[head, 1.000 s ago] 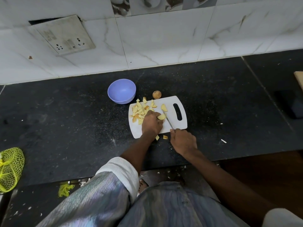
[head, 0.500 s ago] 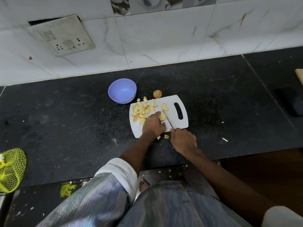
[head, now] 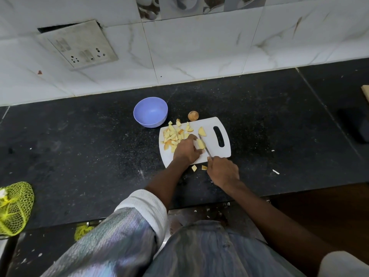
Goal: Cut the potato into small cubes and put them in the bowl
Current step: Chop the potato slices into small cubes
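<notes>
bowl (head: pixel 150 112) left-behind board (head: pixel 211 144) | cut pieces (head: pixel 171 135) on board's left — whole potato (head: pixel 193 115) just behind board

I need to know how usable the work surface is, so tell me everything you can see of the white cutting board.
The cutting board is white, plastic-looking, with rounded corners and a dark slot handle at its right end. It lies flat on the black countertop, just right of the blue bowl. Cut potato pieces cover its left part. The left hand rests on it, holding a potato piece against the knife.
</notes>
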